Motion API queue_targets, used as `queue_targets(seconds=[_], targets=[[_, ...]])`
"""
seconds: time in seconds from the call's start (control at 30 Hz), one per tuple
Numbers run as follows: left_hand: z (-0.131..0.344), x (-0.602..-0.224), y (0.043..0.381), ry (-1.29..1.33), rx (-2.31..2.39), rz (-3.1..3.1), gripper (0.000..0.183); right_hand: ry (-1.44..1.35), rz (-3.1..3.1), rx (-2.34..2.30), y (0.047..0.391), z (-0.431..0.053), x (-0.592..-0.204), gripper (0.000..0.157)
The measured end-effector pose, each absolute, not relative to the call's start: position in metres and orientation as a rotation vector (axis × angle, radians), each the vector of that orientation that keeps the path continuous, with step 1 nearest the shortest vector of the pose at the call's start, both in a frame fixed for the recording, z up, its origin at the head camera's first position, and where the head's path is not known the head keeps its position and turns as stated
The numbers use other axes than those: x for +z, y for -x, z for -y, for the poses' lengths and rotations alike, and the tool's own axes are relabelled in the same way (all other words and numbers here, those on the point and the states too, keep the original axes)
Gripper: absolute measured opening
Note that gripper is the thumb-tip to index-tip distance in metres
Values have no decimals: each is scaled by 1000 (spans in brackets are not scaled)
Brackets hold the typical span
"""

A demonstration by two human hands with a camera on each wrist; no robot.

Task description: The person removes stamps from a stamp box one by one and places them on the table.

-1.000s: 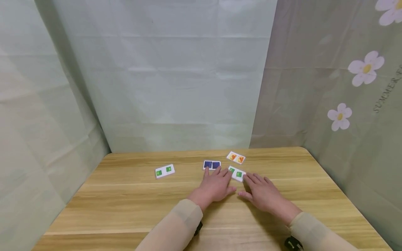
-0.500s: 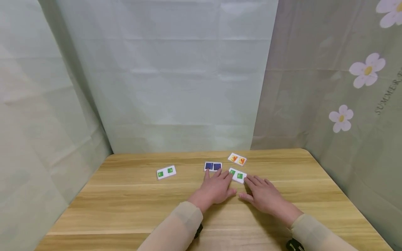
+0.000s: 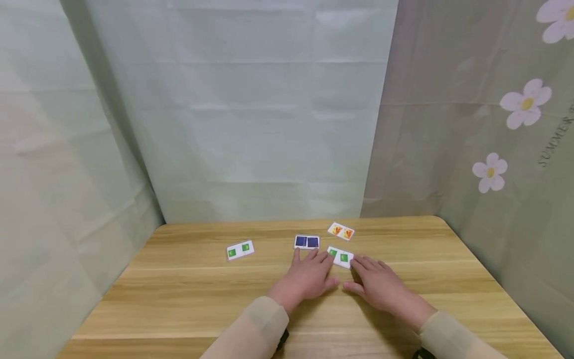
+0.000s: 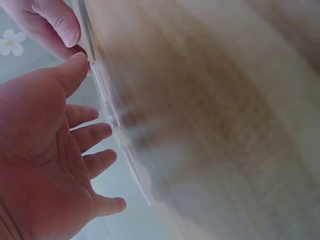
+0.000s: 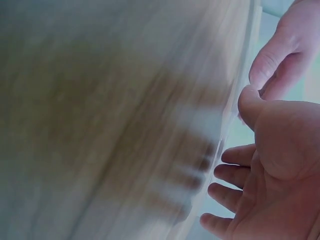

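Note:
In the head view, a white card with two green squares point(image 3: 339, 257) lies flat between my hands. The index finger of my left hand point(image 3: 308, 277) touches its left end, and the fingertips of my right hand point(image 3: 377, 282) are at its right end. Both hands rest palm down with fingers extended. A card with two dark blue squares point(image 3: 307, 242) lies just beyond the left fingertips. In the left wrist view, the left palm point(image 4: 42, 150) shows relaxed, spread fingers. The right wrist view shows the right palm point(image 5: 285, 160) likewise, the two thumbs close together.
A card with orange pictures point(image 3: 341, 231) lies behind the green one, near the table's far edge. Another green-square card point(image 3: 240, 250) lies to the left. The wooden table point(image 3: 188, 294) is enclosed by hanging cloth point(image 3: 260, 124), the right side printed with flowers.
The head view has shifted slightly, so the scene sits lower. My left fingertips have drawn back a little from the dark blue card. The cards otherwise keep their arrangement.

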State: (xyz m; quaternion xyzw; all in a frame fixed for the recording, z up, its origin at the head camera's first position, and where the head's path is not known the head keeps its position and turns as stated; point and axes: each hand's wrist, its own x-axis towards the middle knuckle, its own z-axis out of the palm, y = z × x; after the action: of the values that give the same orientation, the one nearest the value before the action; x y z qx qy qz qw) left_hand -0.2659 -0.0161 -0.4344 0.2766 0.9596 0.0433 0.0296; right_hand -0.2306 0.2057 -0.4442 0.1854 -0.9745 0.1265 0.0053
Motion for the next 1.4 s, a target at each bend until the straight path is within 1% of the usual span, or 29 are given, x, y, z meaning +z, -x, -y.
queue_targets(seconds=[0.33, 0.57, 0.63, 0.83, 1.17, 1.4], targets=[[22, -429, 254, -870, 145, -2967, 70, -646, 3013, 422, 227, -205, -442, 78], [31, -428, 247, -863, 172, -2962, 71, -744, 2898, 434, 233, -209, -458, 82], [34, -429, 245, -859, 177, -2958, 71, -773, 2877, 441, 233, -209, -460, 80], [42, -430, 237, -860, 184, -2947, 69, -811, 2937, 473, 222, -201, -445, 74], [57, -433, 226, -885, 140, -2976, 69, -880, 2950, 481, 215, -193, -440, 76], [66, -431, 215, -881, 165, -2962, 69, -897, 2966, 494, 211, -189, -438, 74]])
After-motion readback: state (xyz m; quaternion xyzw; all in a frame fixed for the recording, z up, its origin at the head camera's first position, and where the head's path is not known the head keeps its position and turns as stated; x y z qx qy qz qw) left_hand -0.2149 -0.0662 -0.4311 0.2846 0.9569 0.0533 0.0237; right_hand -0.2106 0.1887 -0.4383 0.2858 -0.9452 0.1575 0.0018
